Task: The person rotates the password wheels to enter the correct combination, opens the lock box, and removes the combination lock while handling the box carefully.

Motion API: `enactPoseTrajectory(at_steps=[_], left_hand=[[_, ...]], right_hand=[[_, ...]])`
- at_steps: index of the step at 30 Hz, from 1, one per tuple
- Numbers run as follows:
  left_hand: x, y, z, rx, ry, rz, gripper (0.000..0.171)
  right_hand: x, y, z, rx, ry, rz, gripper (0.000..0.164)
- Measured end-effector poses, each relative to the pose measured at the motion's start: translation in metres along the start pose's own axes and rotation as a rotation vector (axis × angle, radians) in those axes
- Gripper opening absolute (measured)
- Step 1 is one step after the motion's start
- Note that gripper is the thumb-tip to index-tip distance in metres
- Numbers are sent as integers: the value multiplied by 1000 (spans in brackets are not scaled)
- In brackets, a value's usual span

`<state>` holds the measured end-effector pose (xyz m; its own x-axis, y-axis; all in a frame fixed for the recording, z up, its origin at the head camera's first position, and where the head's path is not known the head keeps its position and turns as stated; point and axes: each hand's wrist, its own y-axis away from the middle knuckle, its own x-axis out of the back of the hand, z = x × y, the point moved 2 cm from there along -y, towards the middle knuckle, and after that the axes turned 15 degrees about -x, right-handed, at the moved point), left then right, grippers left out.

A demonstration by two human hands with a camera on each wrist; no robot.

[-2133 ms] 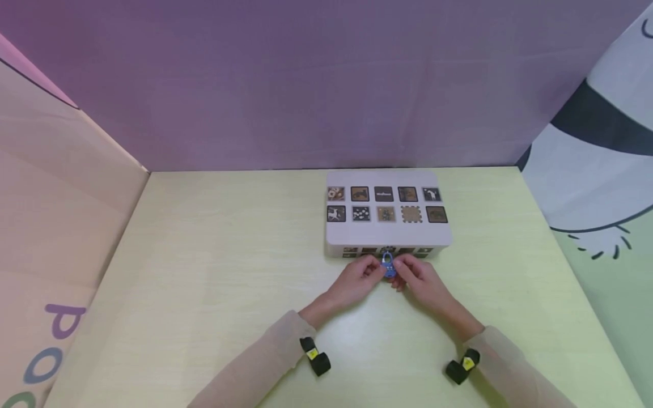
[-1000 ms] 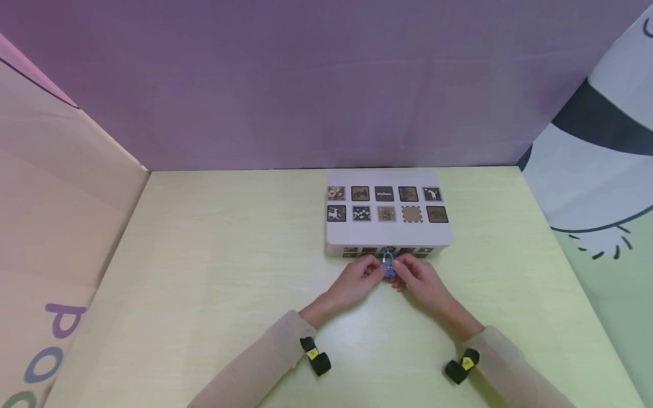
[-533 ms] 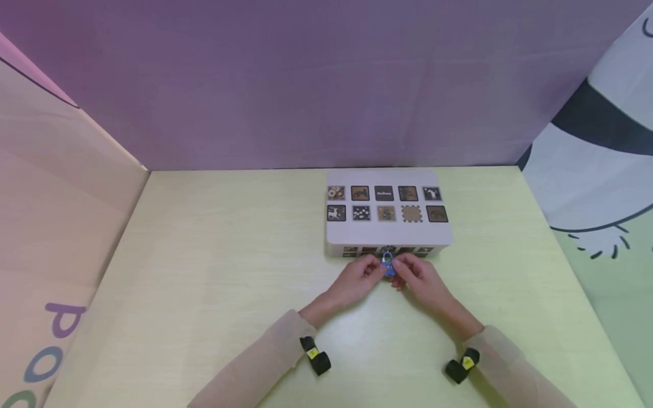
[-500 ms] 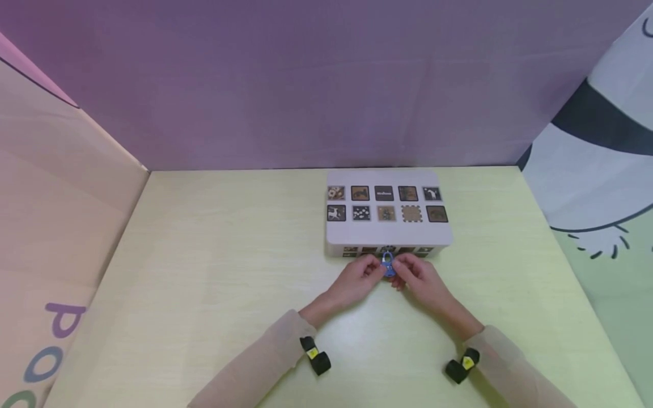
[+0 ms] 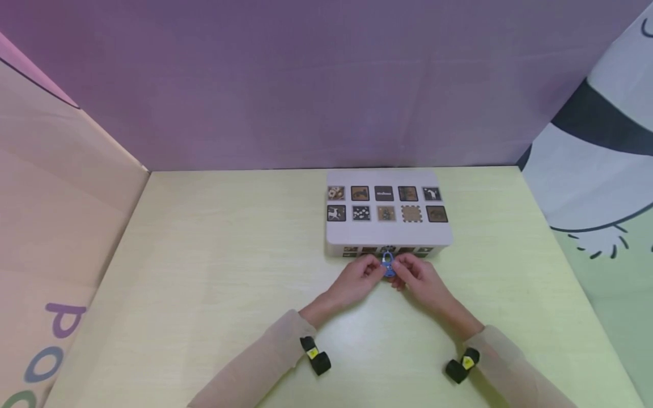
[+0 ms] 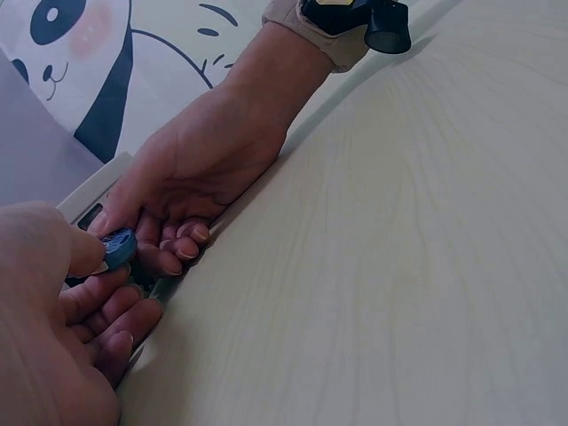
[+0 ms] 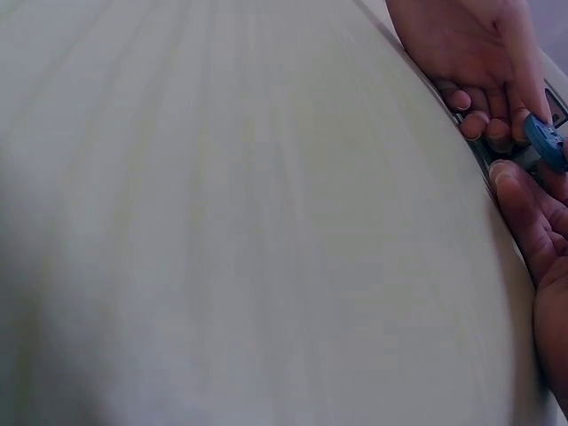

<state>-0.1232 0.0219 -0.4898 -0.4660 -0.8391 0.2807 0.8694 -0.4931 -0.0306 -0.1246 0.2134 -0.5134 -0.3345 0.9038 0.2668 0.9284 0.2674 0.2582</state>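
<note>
Right between your two hands sits a small blue padlock [image 5: 389, 268], its shackle [image 5: 388, 253] pointing towards the middle of the box's front; whether it is hooked onto the box, you cannot tell from these views. Your left hand [image 5: 357, 279] pinches the padlock's body from the left between thumb and bent fingers, and your right hand [image 5: 422, 281] pinches it from the right in the same way, its lower fingers curled beneath. Just beyond your fingertips stands a white rectangular box [image 5: 385, 232], lid down, with two rows of five square pictures [image 5: 384, 194] on top and more along its front. It rests on the pale wood-grain table [image 5: 219, 255], right of centre and close to the purple backdrop [image 5: 326, 85]. Your beige sleeves [image 5: 265, 354] reach to the wrists, each with a black wrist device [image 5: 317, 357] bearing a yellow mark. On your left, a pale pink panel [image 5: 46, 198] carries coloured letters; on your right, a panel with a cartoon panda [image 6: 75, 44] rises beside the table.
</note>
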Motion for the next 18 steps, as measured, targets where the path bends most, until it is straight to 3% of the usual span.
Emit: enactPoseTrajectory(at_steps=[18], left_hand=[[0, 0, -1, 9, -4, -2, 26]], right_hand=[[-1, 1, -2, 13, 5, 5, 20]])
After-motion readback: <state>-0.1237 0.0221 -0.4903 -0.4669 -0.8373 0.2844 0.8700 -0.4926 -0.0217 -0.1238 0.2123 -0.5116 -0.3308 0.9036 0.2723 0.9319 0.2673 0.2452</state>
